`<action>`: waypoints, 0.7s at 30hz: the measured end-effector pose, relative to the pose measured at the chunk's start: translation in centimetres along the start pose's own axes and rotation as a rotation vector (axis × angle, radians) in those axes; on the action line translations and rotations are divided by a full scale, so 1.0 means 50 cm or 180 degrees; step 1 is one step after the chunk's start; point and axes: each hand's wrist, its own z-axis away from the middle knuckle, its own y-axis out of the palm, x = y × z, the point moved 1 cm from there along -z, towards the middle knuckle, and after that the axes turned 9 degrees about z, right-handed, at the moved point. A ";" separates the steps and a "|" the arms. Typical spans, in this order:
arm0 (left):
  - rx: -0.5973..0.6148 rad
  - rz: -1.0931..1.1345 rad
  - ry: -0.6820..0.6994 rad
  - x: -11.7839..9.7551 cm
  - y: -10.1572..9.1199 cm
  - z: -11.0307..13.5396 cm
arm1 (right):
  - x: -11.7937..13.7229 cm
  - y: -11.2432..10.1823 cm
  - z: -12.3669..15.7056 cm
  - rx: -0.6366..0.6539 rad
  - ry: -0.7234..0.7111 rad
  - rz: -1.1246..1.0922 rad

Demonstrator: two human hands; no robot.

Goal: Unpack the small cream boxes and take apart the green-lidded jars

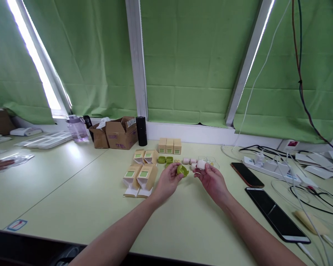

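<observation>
My left hand (170,178) grips a small green cup-like piece (182,170) between thumb and fingers, its hollow side showing. Close by on the right, my right hand (211,181) pinches a small white cylindrical piece (201,164). The two pieces are apart. Beyond my hands lie several pale pink-and-white cylinders (186,160) and clear plastic pieces (212,161), partly hidden by my right hand. More square green cups (161,159) sit past my left hand. Left of it stand several open kraft boxes (147,176) with green labels and flaps out.
Three closed kraft boxes (170,146) stand at the back. A phone (246,174), a larger phone or tablet (276,214), a power strip (270,170) and tangled cables lie right. Cardboard cartons (121,133), a black cylinder (141,131) and a purple bottle (77,128) stand back left.
</observation>
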 end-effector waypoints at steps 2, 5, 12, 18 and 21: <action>-0.0030 0.0036 0.0053 -0.001 0.001 0.000 | 0.003 -0.001 0.001 0.0100 0.0101 -0.0123; -0.0090 0.0070 0.0121 -0.002 0.001 -0.001 | 0.004 0.005 0.006 0.0196 0.0200 -0.0197; -0.0240 0.0015 0.0315 0.001 -0.007 -0.009 | 0.020 0.013 0.012 0.0139 0.0162 -0.0049; -0.0318 -0.0006 0.0409 -0.004 -0.011 -0.007 | 0.037 0.010 0.013 0.0052 -0.0007 0.0134; -0.0361 -0.0036 0.0441 -0.009 -0.013 -0.006 | 0.043 0.011 0.011 0.0085 -0.0132 0.0239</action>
